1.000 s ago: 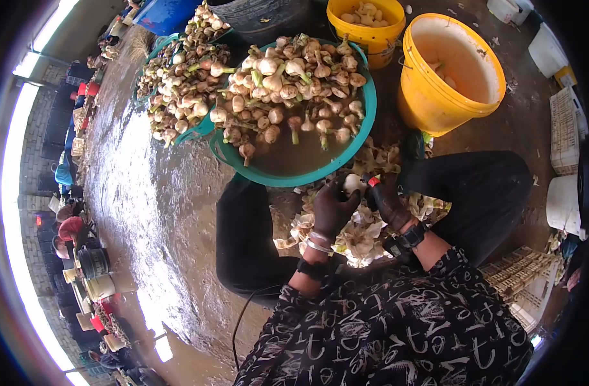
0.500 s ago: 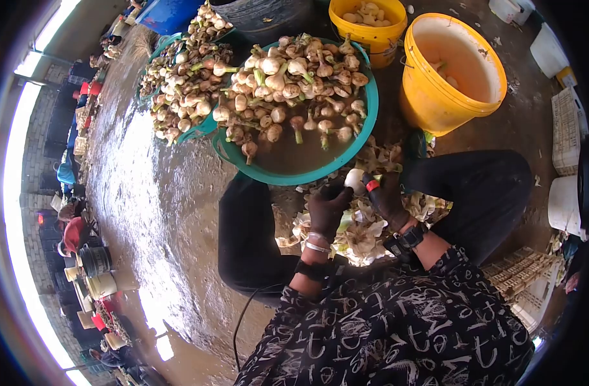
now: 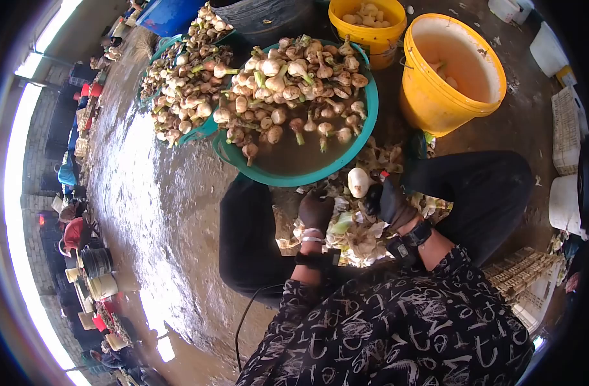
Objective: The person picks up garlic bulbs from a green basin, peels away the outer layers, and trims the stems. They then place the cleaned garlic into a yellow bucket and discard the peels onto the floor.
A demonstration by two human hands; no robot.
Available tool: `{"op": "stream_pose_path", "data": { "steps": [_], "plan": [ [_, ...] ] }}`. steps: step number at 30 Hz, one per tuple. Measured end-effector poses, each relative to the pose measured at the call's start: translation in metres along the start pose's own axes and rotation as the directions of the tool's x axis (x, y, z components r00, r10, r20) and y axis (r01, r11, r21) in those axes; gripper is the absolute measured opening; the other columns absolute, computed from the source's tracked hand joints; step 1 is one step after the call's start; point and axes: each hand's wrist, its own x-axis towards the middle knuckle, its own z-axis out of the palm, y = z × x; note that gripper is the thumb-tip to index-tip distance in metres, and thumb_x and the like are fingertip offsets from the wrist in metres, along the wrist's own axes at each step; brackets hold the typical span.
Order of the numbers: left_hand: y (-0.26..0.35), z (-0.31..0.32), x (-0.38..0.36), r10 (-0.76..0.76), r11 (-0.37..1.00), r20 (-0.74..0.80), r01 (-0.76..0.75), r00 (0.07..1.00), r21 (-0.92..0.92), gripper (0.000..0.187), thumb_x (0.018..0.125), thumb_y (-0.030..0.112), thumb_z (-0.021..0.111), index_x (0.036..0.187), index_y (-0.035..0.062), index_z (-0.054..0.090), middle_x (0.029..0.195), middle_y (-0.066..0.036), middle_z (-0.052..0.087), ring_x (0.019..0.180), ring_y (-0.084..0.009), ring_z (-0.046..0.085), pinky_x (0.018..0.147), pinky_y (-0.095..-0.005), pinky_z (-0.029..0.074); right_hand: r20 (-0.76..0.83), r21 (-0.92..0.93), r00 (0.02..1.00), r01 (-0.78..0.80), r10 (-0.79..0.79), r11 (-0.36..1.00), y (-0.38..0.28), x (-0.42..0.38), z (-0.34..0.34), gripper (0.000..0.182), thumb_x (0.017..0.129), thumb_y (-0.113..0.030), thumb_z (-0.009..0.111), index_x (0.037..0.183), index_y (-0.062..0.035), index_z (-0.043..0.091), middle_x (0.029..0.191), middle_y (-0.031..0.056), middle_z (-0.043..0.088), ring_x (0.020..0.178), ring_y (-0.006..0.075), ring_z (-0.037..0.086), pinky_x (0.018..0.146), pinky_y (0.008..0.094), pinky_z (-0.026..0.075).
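A peeled white garlic bulb [image 3: 359,183] sits at the fingertips of my right hand [image 3: 392,204], which is gloved and closed. A small red part [image 3: 384,174] of something, perhaps a tool handle, shows at the same hand. My left hand [image 3: 317,211], also in a dark glove, is apart from the bulb to its left, with its fingers curled; what they hold, if anything, is hidden. Loose peelings [image 3: 355,238] lie in a heap below both hands, between my legs. In front, a teal tub [image 3: 294,180] holds muddy water and many unpeeled garlic bulbs [image 3: 275,74].
A tall yellow bucket [image 3: 430,116] stands ahead on the right, with a few pale bulbs inside. Behind it is a second yellow bucket [image 3: 384,48] of peeled bulbs. More garlic [image 3: 185,90] is heaped on the left. Plastic crates [image 3: 523,276] stand at right; the floor [image 3: 159,225] is wet.
My left hand has drawn away from the bulb, down and left. The bulb now shows more fully at my right hand, and less of the red part is visible.
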Motion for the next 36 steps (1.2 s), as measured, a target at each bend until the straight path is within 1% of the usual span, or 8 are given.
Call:
{"op": "stream_pose_path", "data": {
  "steps": [15, 19, 24, 27, 29, 33, 35, 36],
  "plan": [
    [0.066, -0.008, -0.026, 0.275, 0.756, 0.286, -0.022, 0.918, -0.655, 0.036, 0.088, 0.030, 0.058, 0.111, 0.0053, 0.047, 0.092, -0.004, 0.056, 0.074, -0.0082, 0.054, 0.056, -0.0216, 0.045, 0.167, -0.601, 0.883, 0.444, -0.439, 0.664, 0.005, 0.019, -0.005, 0.032, 0.085, -0.029, 0.062, 0.072, 0.0006, 0.063, 0.059, -0.0041, 0.052, 0.058, 0.0048, 0.044, 0.051, 0.0257, 0.037],
    [0.047, -0.012, -0.015, 0.150, 0.382, 0.576, 0.490, 0.804, -0.783, 0.032, 0.085, 0.017, 0.060, 0.112, 0.0060, 0.046, 0.088, -0.004, 0.054, 0.066, -0.0082, 0.051, 0.053, -0.0210, 0.044, 0.227, -0.684, 0.922, 0.381, -0.314, 0.622, -0.007, 0.009, -0.006, 0.022, 0.084, -0.020, 0.062, 0.078, 0.0008, 0.063, 0.065, -0.0028, 0.056, 0.062, 0.0045, 0.047, 0.056, 0.0256, 0.040],
    [0.050, 0.000, -0.031, 0.582, 0.725, -0.011, -0.525, 0.813, -0.446, 0.053, 0.056, 0.016, 0.076, 0.100, 0.0006, 0.050, 0.079, -0.010, 0.057, 0.071, -0.0258, 0.057, 0.066, -0.0332, 0.048, 0.238, -0.574, 0.919, 0.393, -0.314, 0.718, 0.005, 0.014, -0.009, 0.015, 0.082, -0.015, 0.060, 0.086, -0.0007, 0.063, 0.075, -0.0003, 0.061, 0.073, 0.0053, 0.052, 0.066, 0.0234, 0.043],
    [0.042, 0.005, -0.028, 0.369, 0.898, 0.131, -0.317, 0.920, -0.304, 0.045, 0.057, 0.018, 0.078, 0.091, -0.0007, 0.055, 0.089, -0.017, 0.058, 0.080, -0.0272, 0.059, 0.069, -0.0338, 0.048, 0.322, -0.597, 0.833, 0.548, -0.451, 0.586, 0.000, 0.018, -0.012, 0.020, 0.084, -0.015, 0.058, 0.100, -0.0037, 0.062, 0.086, 0.0025, 0.063, 0.079, 0.0070, 0.056, 0.071, 0.0238, 0.045],
    [0.042, 0.003, -0.030, 0.258, 0.921, 0.143, -0.199, 0.955, -0.335, 0.039, 0.062, 0.013, 0.077, 0.090, -0.0029, 0.056, 0.094, -0.019, 0.057, 0.086, -0.0268, 0.059, 0.070, -0.0331, 0.050, 0.220, -0.041, 0.966, 0.146, -0.133, 0.988, -0.015, 0.000, -0.001, 0.026, 0.086, -0.013, 0.056, 0.110, -0.0036, 0.059, 0.094, 0.0041, 0.063, 0.085, 0.0081, 0.056, 0.074, 0.0254, 0.045],
    [0.040, -0.001, -0.023, 0.279, 0.591, 0.373, 0.148, 0.885, -0.793, 0.036, 0.082, 0.012, 0.058, 0.114, -0.0005, 0.049, 0.101, -0.010, 0.057, 0.088, -0.0219, 0.059, 0.071, -0.0310, 0.053, 0.323, -0.416, 0.866, 0.492, -0.382, 0.765, 0.010, 0.021, -0.008, 0.027, 0.089, -0.014, 0.051, 0.112, -0.0022, 0.058, 0.096, 0.0030, 0.062, 0.087, 0.0086, 0.055, 0.077, 0.0250, 0.045],
    [0.040, -0.004, -0.016, 0.621, 0.757, 0.034, -0.588, 0.783, -0.283, 0.030, 0.085, 0.014, 0.057, 0.111, 0.0007, 0.053, 0.100, -0.005, 0.058, 0.086, -0.0172, 0.060, 0.072, -0.0295, 0.051, 0.334, -0.498, 0.858, 0.512, -0.390, 0.700, -0.004, 0.011, -0.001, 0.024, 0.088, -0.013, 0.052, 0.108, -0.0016, 0.060, 0.096, 0.0024, 0.062, 0.086, 0.0083, 0.054, 0.078, 0.0248, 0.045],
    [0.050, -0.007, -0.018, 0.202, 0.553, 0.326, 0.167, 0.924, -0.816, 0.022, 0.083, 0.010, 0.061, 0.103, 0.0007, 0.058, 0.094, -0.004, 0.061, 0.082, -0.0137, 0.059, 0.072, -0.0269, 0.049, 0.323, -0.487, 0.883, 0.463, -0.340, 0.741, -0.010, 0.006, 0.002, 0.023, 0.088, -0.013, 0.053, 0.106, -0.0012, 0.061, 0.095, 0.0024, 0.063, 0.086, 0.0085, 0.055, 0.078, 0.0247, 0.045]
  ]
}}
